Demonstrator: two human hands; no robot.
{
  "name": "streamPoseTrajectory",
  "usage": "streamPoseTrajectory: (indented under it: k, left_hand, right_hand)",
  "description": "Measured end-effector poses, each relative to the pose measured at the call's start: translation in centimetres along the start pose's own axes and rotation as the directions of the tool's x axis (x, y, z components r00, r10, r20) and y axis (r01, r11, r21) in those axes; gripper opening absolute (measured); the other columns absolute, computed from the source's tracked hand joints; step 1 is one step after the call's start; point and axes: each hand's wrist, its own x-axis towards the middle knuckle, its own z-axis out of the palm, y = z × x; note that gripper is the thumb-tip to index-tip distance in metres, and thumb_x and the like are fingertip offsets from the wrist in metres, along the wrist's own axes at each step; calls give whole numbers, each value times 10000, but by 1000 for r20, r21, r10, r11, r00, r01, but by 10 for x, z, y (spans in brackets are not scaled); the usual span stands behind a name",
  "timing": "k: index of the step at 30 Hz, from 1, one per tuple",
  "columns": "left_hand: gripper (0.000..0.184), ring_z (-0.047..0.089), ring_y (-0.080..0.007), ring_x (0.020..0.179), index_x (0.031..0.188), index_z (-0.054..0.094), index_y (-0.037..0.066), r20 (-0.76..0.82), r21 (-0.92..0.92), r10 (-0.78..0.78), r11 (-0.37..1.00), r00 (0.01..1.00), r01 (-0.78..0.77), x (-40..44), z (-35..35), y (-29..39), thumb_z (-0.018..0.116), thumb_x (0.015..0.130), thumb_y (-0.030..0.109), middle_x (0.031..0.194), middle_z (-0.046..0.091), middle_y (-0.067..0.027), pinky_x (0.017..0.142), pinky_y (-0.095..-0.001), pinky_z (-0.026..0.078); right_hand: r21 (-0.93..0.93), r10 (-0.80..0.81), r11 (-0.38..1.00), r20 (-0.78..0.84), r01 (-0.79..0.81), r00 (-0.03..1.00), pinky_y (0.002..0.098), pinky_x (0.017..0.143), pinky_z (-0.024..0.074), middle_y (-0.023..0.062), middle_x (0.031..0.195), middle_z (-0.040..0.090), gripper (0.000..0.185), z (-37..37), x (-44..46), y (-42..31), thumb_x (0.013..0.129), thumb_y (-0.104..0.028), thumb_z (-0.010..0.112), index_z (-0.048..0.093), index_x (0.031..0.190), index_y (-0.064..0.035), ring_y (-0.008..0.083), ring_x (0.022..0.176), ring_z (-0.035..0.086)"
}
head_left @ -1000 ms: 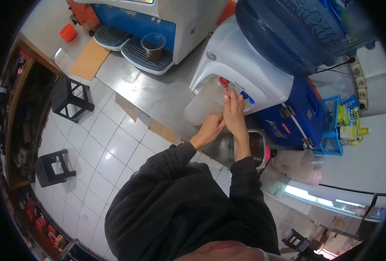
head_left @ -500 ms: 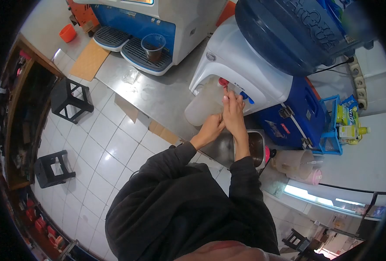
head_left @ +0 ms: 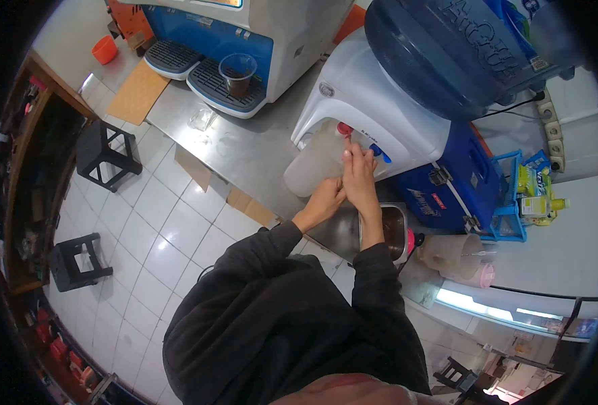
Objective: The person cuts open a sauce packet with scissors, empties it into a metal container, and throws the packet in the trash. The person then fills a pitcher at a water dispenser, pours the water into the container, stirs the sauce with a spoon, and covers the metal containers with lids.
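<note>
A cloudy translucent plastic pitcher [head_left: 304, 177] tilts under the taps of a white water dispenser [head_left: 353, 88]. My left hand [head_left: 327, 197] is closed at the pitcher's near side, apparently round its handle, which the fingers hide. Just right of it is my right hand [head_left: 360, 177], its wrist crossing close to the left fingers. One right finger stretches up to the red tap [head_left: 344, 128] and touches it; the other fingers are loosely bent. The blue tap [head_left: 380, 152] sits right beside that hand. A large blue water bottle [head_left: 434, 61] stands upside down on the dispenser.
Below my hands are metal pans [head_left: 394, 229], one with brown contents. A drink machine [head_left: 292, 40] with a plastic cup [head_left: 237, 71] on its drip tray stands left. A blue cooler box [head_left: 440, 192] and a blue basket [head_left: 511, 196] are right. Black stools [head_left: 106, 155] stand on the tiled floor.
The view has shifted very slightly. Both hands keep their places at the pitcher and the red tap.
</note>
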Motion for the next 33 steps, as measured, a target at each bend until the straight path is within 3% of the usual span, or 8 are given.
streamPoseTrajectory:
  k: [7, 10, 19, 22, 33]
  left_hand:
    - [188, 572, -175, 686, 890, 535, -85, -10, 8, 36, 999, 999, -36, -3, -3, 13, 503, 827, 89, 748, 582, -227, 666, -340, 438]
    - [239, 581, -377, 715, 876, 536, -87, -34, -41, 96, 994, 995, -97, -4, -5, 21, 510, 832, 147, 783, 567, -272, 654, -385, 436]
    - [268, 591, -367, 754, 951, 546, -74, 9, -36, 94, 995, 996, -93, -5, -8, 23, 503, 860, 174, 823, 587, -263, 685, -383, 442]
    - [221, 576, -349, 690, 867, 528, -91, 57, -29, -5, 1000, 998, 7, -8, -12, 35, 487, 840, 125, 770, 552, -276, 655, -379, 430]
    - [278, 527, -440, 701, 822, 525, -85, -34, 8, 128, 992, 991, -127, -3, -2, 11, 494, 844, 191, 742, 538, -289, 642, -430, 419]
  right_hand:
    - [-14, 5, 1000, -8, -6, 1000, 431, 847, 283, 199, 916, 455, 252, 3, -2, 2, 922, -247, 367, 484, 991, -36, 329, 923, 410]
    - [-32, 36, 999, 31, -35, 999, 447, 868, 276, 214, 959, 481, 279, 1, -2, 1, 915, -233, 379, 477, 1079, -29, 337, 967, 409]
    - [-48, 52, 998, 83, -48, 995, 453, 875, 270, 220, 964, 493, 333, 2, -2, 7, 912, -226, 385, 460, 1168, -27, 338, 987, 408]
    - [-30, 35, 999, 63, -34, 997, 448, 881, 267, 213, 970, 497, 335, -2, -2, 0, 913, -232, 385, 464, 1168, -29, 329, 993, 408]
    - [-74, 63, 996, 130, -54, 989, 423, 898, 269, 189, 1010, 514, 373, -3, 0, 1, 920, -225, 365, 451, 1231, -38, 305, 1011, 406]
